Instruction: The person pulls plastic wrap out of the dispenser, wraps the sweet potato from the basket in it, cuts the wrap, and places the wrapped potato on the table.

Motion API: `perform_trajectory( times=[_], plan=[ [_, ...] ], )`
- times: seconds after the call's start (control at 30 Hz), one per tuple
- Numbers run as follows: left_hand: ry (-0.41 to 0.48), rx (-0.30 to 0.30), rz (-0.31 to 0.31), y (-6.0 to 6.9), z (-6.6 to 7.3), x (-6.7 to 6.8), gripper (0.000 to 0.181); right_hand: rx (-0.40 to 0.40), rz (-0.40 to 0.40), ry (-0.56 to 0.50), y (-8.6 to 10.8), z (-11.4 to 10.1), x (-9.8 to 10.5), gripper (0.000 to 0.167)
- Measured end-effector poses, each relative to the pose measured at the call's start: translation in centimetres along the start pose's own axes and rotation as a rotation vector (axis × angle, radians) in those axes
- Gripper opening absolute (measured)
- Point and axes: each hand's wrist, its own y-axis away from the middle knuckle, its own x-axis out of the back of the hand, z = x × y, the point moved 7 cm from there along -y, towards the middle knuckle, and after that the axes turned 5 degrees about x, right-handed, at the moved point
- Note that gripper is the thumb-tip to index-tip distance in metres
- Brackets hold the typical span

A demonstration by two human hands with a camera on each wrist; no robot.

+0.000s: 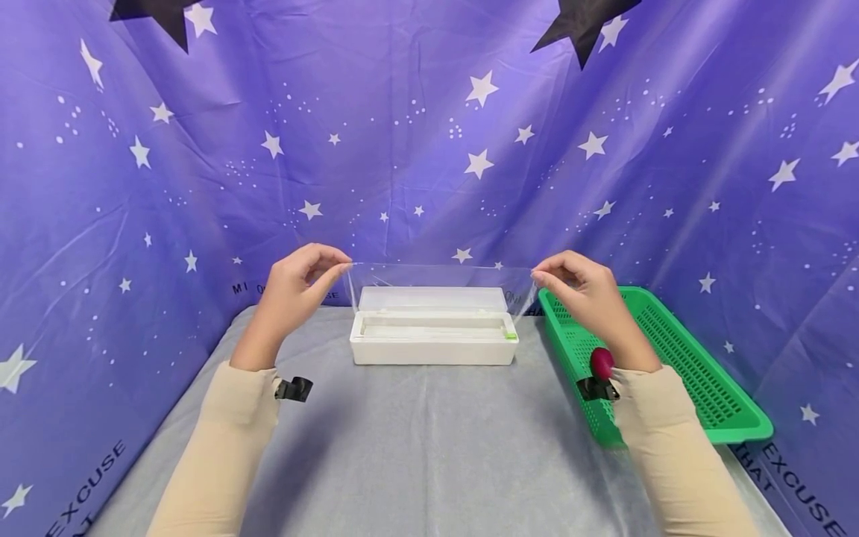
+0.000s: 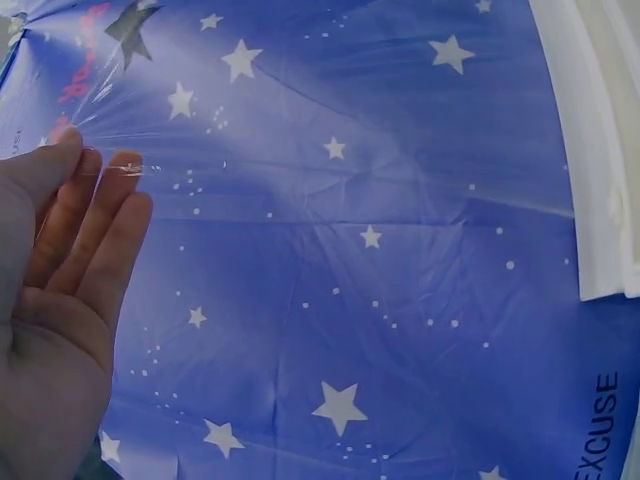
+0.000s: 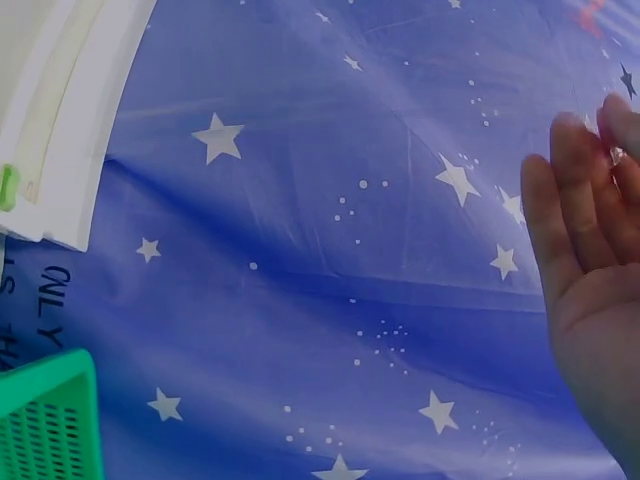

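While the left hand (image 1: 295,285) pinches one upper corner of a clear film (image 1: 439,274) between thumb and forefinger, its other fingers loosely bent, the sheet stretches rightward above the far edge of the tabletop (image 1: 429,447). It runs down into a long white box (image 1: 432,353), which sits near the middle of that edge with its lid (image 1: 432,300) raised behind; a green piece (image 1: 511,335) marks its front right corner. The right hand (image 1: 593,289) pinches the film's other upper corner, fingers partly curled. Beyond, a green basket (image 1: 748,434) lies along the tabletop's right edge, a partly hidden red thing (image 1: 600,362) showing within its outline.
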Motion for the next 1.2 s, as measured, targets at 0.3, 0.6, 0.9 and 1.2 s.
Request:
perform_trajectory(
  times=[0.3,0.6,0.9,1.2],
  plan=[
    [0.138,0.071,-0.066,1.1,-0.3,-0.6,0.009,-0.151,-0.18,-0.215,1.3,0.9,-0.9,0.01],
    [0.218,0.145,-0.096,1.5,1.6,-0.7,0.008,-0.139,-0.214,-0.339,1.9,1.3,-2.4,0.009],
    [0.216,0.167,-0.11,2.2,-1.1,-2.1,0.008,-0.16,-0.234,-0.348,2.5,2.2,-3.4,0.01],
    [0.25,0.235,-0.166,4.1,-3.4,-4.1,0.01,-0.204,-0.263,-0.318,4.4,3.5,-4.3,0.009]
  ],
)
